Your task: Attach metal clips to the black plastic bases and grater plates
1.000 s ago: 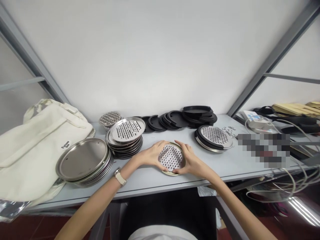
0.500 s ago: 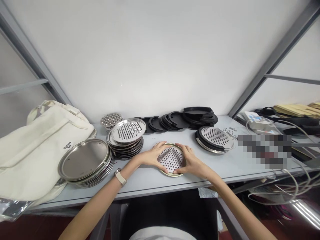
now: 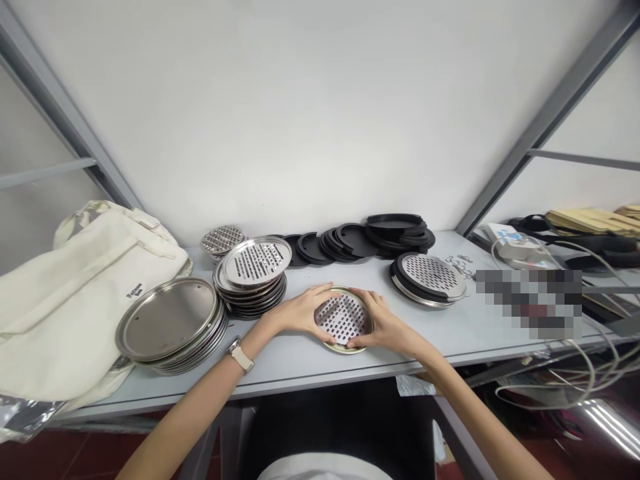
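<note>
Left hand and right hand, fingers curved wide, clasp opposite edges of the perforated disc, apparently to steady it on the table

L hand curved, R hand curved opp

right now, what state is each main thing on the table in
Perforated disc: held, holes showing
Left hand: gripping its left side
Right hand: gripping its right side
Plain metal plates: stacked
Slotted metal discs: stacked, unevenly
Smaller metal discs: stacked
Black discs: piled, overlapping
Black-edged disc: holed face up
Small metal pieces: loose
Cream bag: slumped
</note>
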`<state>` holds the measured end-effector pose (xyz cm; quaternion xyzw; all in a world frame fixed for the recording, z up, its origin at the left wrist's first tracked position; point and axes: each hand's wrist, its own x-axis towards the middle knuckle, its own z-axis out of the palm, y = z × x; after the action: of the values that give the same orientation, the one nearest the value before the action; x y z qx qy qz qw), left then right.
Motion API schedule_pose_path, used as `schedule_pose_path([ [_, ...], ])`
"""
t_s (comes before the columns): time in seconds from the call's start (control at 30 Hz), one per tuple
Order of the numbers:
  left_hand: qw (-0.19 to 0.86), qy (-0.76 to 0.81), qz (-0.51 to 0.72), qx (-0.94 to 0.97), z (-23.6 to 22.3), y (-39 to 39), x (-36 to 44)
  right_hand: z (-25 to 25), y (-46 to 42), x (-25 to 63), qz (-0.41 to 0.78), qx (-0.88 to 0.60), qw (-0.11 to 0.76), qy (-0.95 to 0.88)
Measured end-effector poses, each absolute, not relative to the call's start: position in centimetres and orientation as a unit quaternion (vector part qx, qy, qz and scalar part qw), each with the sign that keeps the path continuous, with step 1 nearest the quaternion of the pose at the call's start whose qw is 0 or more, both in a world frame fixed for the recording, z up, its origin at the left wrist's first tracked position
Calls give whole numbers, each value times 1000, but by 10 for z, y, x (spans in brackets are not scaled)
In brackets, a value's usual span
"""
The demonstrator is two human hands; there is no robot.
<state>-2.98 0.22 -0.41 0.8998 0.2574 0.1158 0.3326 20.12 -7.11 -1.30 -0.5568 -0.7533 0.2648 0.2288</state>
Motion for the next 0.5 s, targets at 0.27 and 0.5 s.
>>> schedule_pose_path([
  [0.27,317,265,128,902,-8,3,-28,-9,-75,199,259,-556,232,-755],
  [0.5,316,260,139,902,-7,3,-28,-19,-75,197,221,-548,254,-765],
])
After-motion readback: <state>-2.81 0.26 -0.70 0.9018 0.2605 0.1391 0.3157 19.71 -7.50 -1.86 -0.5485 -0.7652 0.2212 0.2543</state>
